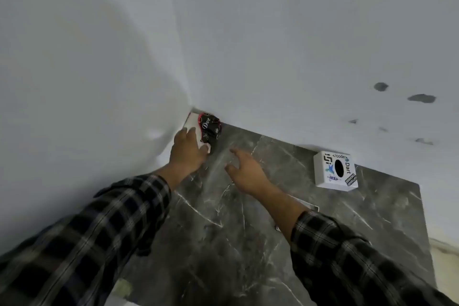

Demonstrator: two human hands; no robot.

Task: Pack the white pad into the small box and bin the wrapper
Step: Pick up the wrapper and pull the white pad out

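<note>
Left hand (189, 150) stretched far forward into the wall corner, palm down, fingers (190, 131) laid over the near end of the white pad (195, 125), thumb at its right edge; pressing or grasping, cannot tell which, though contact with the pad is plain. Black wrapper (210, 128) with red trim and white lettering bunched up just right of that grip, touching the pad and the thumb tip, tucked against the foot of the back wall (298, 45). Pad itself wedged in the corner where the side wall (74, 57) meets the back one, lying on the dark marble desk (223, 243). Right hand (246, 171) released and empty, palm down, fingers spread and pointing forward, near the desk surface a little right of and nearer than the left grip, apart from the wrapper; touching the marble or hovering, unclear. Both forearms in dark plaid sleeves (99, 231), extended, the left one running close along the side wall. Small white box (335, 171) with stickers and a dark oval hole on top standing well to the right of the right hand, close to the back wall.
</note>
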